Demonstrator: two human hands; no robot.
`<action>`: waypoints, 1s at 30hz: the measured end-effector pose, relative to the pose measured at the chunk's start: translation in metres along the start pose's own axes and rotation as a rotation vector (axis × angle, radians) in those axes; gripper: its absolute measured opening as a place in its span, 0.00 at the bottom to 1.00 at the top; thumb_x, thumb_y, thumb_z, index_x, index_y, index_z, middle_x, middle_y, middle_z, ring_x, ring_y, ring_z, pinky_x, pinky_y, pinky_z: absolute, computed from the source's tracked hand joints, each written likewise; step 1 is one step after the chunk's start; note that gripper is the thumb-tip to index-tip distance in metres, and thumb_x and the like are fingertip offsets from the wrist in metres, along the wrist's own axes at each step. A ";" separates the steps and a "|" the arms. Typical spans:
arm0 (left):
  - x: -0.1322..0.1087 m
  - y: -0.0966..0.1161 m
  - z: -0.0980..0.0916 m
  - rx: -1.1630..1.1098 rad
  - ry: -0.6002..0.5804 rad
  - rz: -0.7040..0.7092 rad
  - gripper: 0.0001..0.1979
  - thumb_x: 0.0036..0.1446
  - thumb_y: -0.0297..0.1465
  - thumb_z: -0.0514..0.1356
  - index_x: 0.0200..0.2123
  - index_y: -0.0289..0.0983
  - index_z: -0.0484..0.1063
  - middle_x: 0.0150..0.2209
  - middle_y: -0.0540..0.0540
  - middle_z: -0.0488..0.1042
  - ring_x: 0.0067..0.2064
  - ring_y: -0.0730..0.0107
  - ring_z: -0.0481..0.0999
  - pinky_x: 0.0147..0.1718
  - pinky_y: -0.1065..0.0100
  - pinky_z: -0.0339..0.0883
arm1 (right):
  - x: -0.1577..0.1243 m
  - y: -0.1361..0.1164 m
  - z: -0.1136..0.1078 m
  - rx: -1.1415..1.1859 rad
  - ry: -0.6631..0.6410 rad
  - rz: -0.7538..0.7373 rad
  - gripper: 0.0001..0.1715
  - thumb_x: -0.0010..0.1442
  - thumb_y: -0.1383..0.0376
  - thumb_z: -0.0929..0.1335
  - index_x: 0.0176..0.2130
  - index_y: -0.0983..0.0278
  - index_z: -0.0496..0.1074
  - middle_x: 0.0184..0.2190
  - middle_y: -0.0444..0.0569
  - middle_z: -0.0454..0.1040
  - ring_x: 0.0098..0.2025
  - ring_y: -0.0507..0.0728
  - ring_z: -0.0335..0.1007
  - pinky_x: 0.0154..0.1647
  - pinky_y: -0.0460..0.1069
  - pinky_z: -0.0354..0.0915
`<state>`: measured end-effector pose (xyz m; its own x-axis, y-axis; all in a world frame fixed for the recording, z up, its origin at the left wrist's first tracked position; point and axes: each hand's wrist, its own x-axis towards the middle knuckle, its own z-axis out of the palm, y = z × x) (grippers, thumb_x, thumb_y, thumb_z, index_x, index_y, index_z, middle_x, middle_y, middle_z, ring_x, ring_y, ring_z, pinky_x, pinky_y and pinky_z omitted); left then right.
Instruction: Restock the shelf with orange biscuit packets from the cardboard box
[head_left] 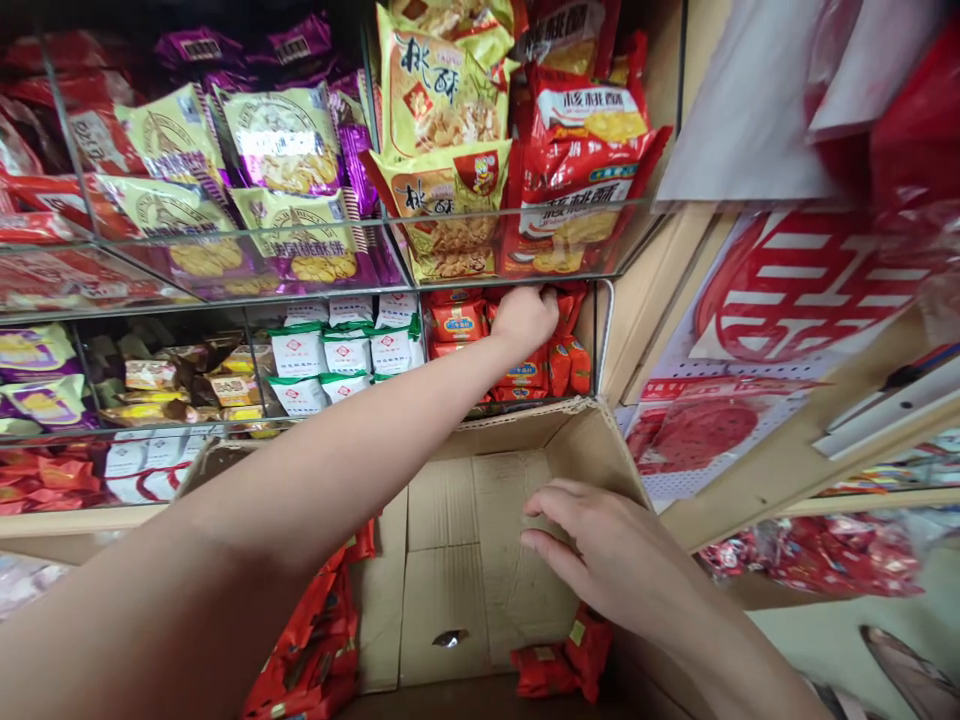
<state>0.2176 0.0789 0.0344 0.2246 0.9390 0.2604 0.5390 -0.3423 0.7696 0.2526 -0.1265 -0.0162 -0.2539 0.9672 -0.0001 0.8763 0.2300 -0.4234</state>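
Note:
My left hand [527, 318] reaches across into a shelf compartment of small red snack packets [459, 322]. Its fingers curl down among the packets, the fingertips are hidden, and I cannot make out what they hold. Below it stands an open cardboard box [442, 600]. My right hand [592, 540] hovers over the right side of the box, thumb and fingers apart, with nothing between them. A pair of loose red packets [559, 660] lies at the box's near right. Along its left side more red packets [319, 640] are heaped, partly covered by my left forearm.
A clear shelf front [525, 235] runs just above my left hand, with larger red and yellow snack bags [450, 110] behind it. White-and-green packets [349, 355] fill a neighbouring compartment. At right, a wooden panel [645, 290] borders hanging red decorations [802, 290]. A foot [911, 665] shows at lower right.

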 end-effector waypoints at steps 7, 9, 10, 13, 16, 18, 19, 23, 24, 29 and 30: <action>-0.009 -0.003 -0.012 0.303 -0.132 0.252 0.13 0.56 0.33 0.50 0.40 0.32 0.67 0.44 0.35 0.72 0.49 0.56 0.70 0.48 0.63 0.60 | 0.000 -0.003 0.003 -0.044 -0.029 0.033 0.07 0.58 0.63 0.61 0.35 0.61 0.67 0.33 0.44 0.70 0.35 0.55 0.68 0.33 0.48 0.57; -0.014 -0.005 -0.015 0.355 -0.149 0.275 0.14 0.55 0.33 0.49 0.42 0.32 0.65 0.43 0.34 0.72 0.46 0.55 0.71 0.46 0.62 0.62 | 0.000 -0.004 0.004 -0.056 -0.029 0.032 0.07 0.58 0.63 0.61 0.35 0.61 0.67 0.33 0.44 0.70 0.35 0.55 0.68 0.33 0.48 0.57; -0.017 -0.007 -0.017 0.374 -0.154 0.286 0.14 0.56 0.32 0.49 0.43 0.32 0.64 0.42 0.34 0.73 0.45 0.55 0.72 0.45 0.61 0.62 | 0.000 -0.004 0.005 -0.058 -0.028 0.032 0.07 0.58 0.63 0.61 0.35 0.61 0.67 0.33 0.44 0.70 0.35 0.55 0.68 0.32 0.48 0.57; -0.021 -0.009 -0.017 0.414 -0.171 0.309 0.16 0.57 0.34 0.46 0.45 0.31 0.62 0.40 0.34 0.73 0.43 0.53 0.73 0.41 0.60 0.64 | 0.001 -0.004 0.006 -0.048 -0.030 0.033 0.07 0.58 0.63 0.61 0.35 0.60 0.67 0.32 0.44 0.70 0.35 0.55 0.67 0.32 0.48 0.57; -0.017 -0.009 -0.015 0.442 -0.190 0.307 0.17 0.58 0.34 0.45 0.45 0.30 0.62 0.40 0.33 0.73 0.43 0.53 0.73 0.40 0.60 0.65 | 0.002 -0.004 0.006 -0.041 -0.038 0.043 0.07 0.57 0.63 0.61 0.35 0.60 0.67 0.32 0.44 0.70 0.35 0.55 0.67 0.32 0.48 0.57; -0.012 -0.008 -0.015 0.453 -0.198 0.311 0.17 0.58 0.34 0.45 0.45 0.31 0.63 0.42 0.34 0.73 0.45 0.55 0.72 0.42 0.62 0.64 | 0.002 -0.004 0.006 -0.041 -0.044 0.050 0.07 0.57 0.64 0.61 0.35 0.60 0.67 0.33 0.44 0.70 0.34 0.55 0.68 0.31 0.48 0.57; -0.010 -0.007 -0.016 0.456 -0.201 0.319 0.17 0.57 0.34 0.46 0.46 0.31 0.62 0.44 0.35 0.72 0.46 0.57 0.72 0.42 0.63 0.64 | 0.002 -0.004 0.007 -0.042 -0.045 0.052 0.07 0.57 0.64 0.61 0.35 0.60 0.67 0.33 0.44 0.70 0.34 0.55 0.68 0.31 0.48 0.57; -0.023 -0.005 -0.035 0.471 -0.212 0.336 0.19 0.54 0.33 0.51 0.48 0.31 0.61 0.41 0.37 0.73 0.42 0.57 0.73 0.39 0.64 0.65 | 0.000 -0.003 0.008 -0.038 -0.043 0.040 0.08 0.57 0.65 0.61 0.36 0.60 0.68 0.33 0.45 0.71 0.35 0.55 0.68 0.33 0.48 0.58; -0.033 -0.005 -0.044 0.466 -0.206 0.360 0.19 0.54 0.33 0.51 0.49 0.32 0.60 0.39 0.38 0.73 0.41 0.58 0.73 0.38 0.64 0.65 | 0.000 -0.003 0.008 -0.034 -0.040 0.033 0.08 0.57 0.65 0.61 0.36 0.60 0.68 0.34 0.45 0.71 0.36 0.55 0.68 0.33 0.48 0.58; -0.121 -0.025 -0.088 0.352 -0.310 0.904 0.11 0.57 0.29 0.46 0.39 0.37 0.66 0.33 0.47 0.73 0.34 0.71 0.71 0.32 0.71 0.64 | 0.001 -0.001 0.010 -0.023 -0.050 0.039 0.09 0.56 0.65 0.61 0.36 0.61 0.69 0.34 0.47 0.71 0.37 0.56 0.68 0.35 0.48 0.59; -0.141 -0.035 -0.093 0.380 -0.440 0.975 0.10 0.56 0.29 0.47 0.37 0.37 0.67 0.32 0.47 0.72 0.32 0.71 0.71 0.30 0.71 0.63 | 0.001 -0.001 0.011 -0.027 -0.057 0.042 0.08 0.56 0.65 0.61 0.35 0.61 0.69 0.34 0.47 0.71 0.37 0.56 0.68 0.35 0.48 0.59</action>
<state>0.0920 -0.0383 0.0249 0.9089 0.1994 0.3663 0.1725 -0.9794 0.1050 0.2472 -0.1269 -0.0253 -0.2389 0.9686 -0.0688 0.8973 0.1931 -0.3969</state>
